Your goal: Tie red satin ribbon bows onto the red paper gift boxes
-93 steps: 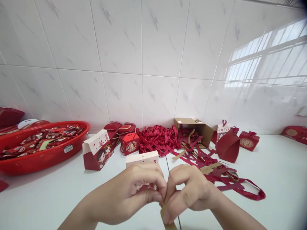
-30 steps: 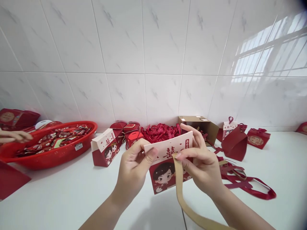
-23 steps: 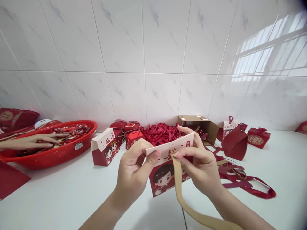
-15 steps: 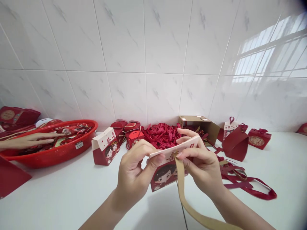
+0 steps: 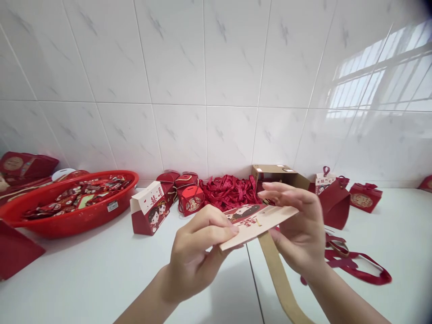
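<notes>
My left hand [image 5: 202, 247] is closed on the near left corner of a red and cream gift box [image 5: 249, 222], thumb below and fingers on top. The box is tilted, its cream top flap towards me and its printed couple facing up. A small gold tip pokes out of a slot in the flap. From under the flap a flat gold ribbon [image 5: 278, 274] hangs down to the bottom edge. My right hand [image 5: 300, 229] is round the right end, thumb against the ribbon under the flap and other fingers raised above; part of its grip is hidden.
Left, a red basin [image 5: 81, 225] holds wrapped sweets. A finished-looking couple-print box [image 5: 150, 209] and small red boxes [image 5: 192, 200] stand nearby. Behind my hands lie a pile of red ribbons [image 5: 229, 191] and a cardboard box [image 5: 281, 173]. Loose ribbons [image 5: 367, 270] lie right.
The gift box has tipped over so its flap shows from the other side, with the gold tip through it. My right hand has shifted right. Another person's hand has left the basin.
</notes>
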